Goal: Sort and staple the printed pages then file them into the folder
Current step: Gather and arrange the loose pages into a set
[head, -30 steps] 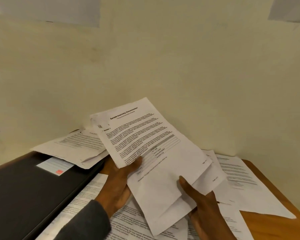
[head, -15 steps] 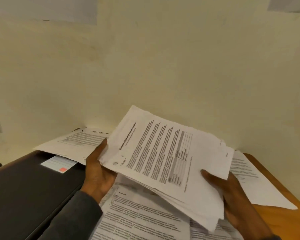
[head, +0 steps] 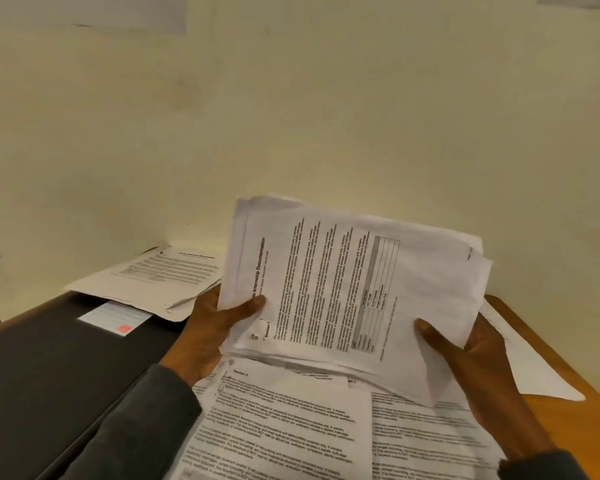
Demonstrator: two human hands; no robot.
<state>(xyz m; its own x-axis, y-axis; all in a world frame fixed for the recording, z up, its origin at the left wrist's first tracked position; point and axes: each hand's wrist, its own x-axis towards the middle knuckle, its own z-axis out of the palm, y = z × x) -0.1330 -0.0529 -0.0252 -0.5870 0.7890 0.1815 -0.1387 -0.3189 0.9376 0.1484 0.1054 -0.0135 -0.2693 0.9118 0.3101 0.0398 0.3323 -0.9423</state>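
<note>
Printed pages, raised just right of the black folder, have swung sideways into one stack, the fingers of my left hand and right hand pinching its ends, so I judge squaring-up comes next.

I hold a stack of printed pages above the wooden table, my left hand gripping its left edge, my right hand its right, loose sheets below, a black folder at left.
</note>
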